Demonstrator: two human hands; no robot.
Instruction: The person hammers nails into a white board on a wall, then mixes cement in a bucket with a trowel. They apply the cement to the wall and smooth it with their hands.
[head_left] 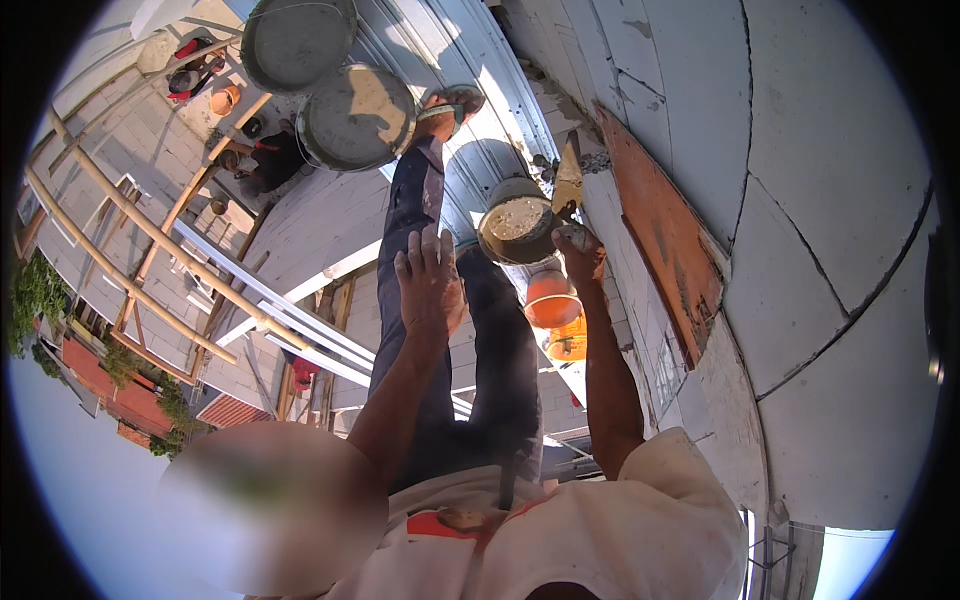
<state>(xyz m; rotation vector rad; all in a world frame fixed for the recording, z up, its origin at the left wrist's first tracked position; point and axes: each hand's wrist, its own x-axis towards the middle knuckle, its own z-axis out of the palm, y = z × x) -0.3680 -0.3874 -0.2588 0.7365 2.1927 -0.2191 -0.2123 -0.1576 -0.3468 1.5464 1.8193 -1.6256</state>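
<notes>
My right hand [582,256] is closed round the handle of a mortar-smeared trowel [568,185], its blade pointing away from me beside the block wall. Just left of it stands a round pail [488,236] with pale, wet-looking mortar [522,218] inside. My left hand [432,285] is held over my leg, fingers stretched out and holding nothing. Nearer to me than the pail is an orange bucket [552,300], with a yellow-orange container [568,342] beside it.
Two wide dark tubs [300,45] of grey material stand on the metal decking [470,185] ahead, near my foot. A reddish board [665,240] leans along the pale block wall [830,200] at right. Bamboo poles [150,235] edge a drop at left, with people [270,160] below.
</notes>
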